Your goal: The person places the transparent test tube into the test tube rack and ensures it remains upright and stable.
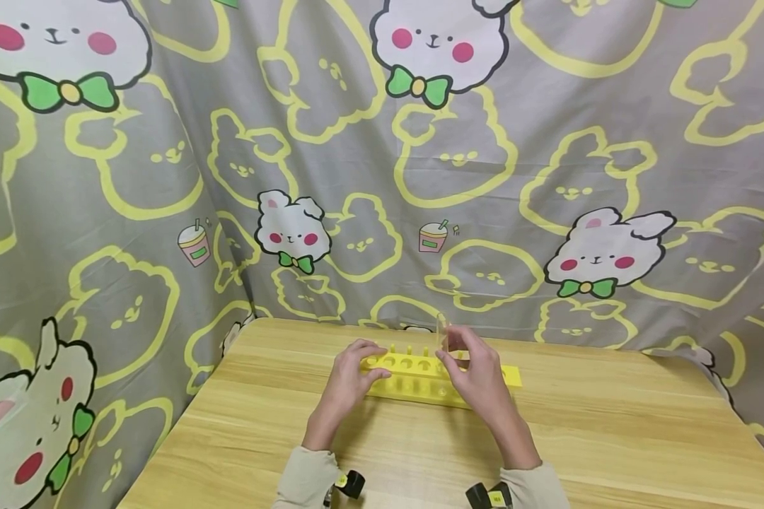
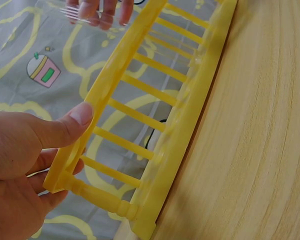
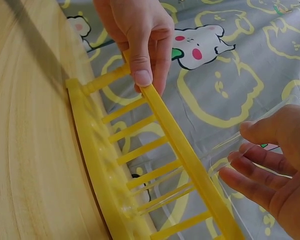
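Observation:
A yellow test tube rack (image 1: pixel 414 366) stands on the table, with a row of round holes and upright pegs along it. My left hand (image 1: pixel 354 373) grips its left end, the thumb on the near side of the top bar (image 2: pixel 110 85) and fingers behind. A clear test tube (image 1: pixel 442 331) rises from a hole right of the rack's middle; its lower part shows faintly between the bars. My right hand (image 1: pixel 476 367) pinches this tube above the rack between thumb and fingers. In the right wrist view the right hand (image 3: pixel 275 165) is beside the top bar, apart from it.
The wooden table (image 1: pixel 611 424) has light grain and carries the rack near its back edge. A grey curtain (image 1: pixel 369 162) with rabbit prints hangs behind and at both sides. Dark wrist cameras (image 1: pixel 354 484) sit by both beige sleeves (image 1: pixel 305 481).

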`<state>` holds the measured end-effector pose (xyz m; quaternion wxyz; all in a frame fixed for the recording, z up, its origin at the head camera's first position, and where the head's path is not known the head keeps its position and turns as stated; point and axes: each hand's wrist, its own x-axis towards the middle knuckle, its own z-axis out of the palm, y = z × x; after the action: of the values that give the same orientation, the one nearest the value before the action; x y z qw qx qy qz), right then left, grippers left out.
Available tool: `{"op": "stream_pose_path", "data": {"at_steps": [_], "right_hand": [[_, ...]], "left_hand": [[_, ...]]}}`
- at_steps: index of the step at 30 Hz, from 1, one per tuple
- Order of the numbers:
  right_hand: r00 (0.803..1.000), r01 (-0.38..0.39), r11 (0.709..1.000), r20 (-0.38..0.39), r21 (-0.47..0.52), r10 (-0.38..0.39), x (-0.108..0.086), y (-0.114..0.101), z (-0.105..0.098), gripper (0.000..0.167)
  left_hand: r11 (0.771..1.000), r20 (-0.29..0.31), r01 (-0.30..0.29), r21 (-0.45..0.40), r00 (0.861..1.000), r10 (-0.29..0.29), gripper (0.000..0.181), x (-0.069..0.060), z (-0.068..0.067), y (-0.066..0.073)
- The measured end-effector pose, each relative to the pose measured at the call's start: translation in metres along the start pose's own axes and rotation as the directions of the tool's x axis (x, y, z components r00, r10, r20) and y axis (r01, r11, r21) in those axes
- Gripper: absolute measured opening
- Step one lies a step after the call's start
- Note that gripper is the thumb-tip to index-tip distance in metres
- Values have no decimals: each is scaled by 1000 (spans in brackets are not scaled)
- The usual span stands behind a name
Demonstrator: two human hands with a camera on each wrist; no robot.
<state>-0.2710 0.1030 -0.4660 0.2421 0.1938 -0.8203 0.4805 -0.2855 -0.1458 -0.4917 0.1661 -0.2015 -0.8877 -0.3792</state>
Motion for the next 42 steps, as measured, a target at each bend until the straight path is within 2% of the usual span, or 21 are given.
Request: {"op": "stream_pose_path", "data": {"at_steps": [29,42], "right_hand": [[1000,-5,1000,-8,14,5,-2,5,0,38],[1000,-17,999,4,29,17,-3,6,3,38]], "left_hand": [[1000,2,-19,-3,1000,19,37,3,3,0],[1000,-11,-15,-1,1000,15,38,0,0,0]]}}
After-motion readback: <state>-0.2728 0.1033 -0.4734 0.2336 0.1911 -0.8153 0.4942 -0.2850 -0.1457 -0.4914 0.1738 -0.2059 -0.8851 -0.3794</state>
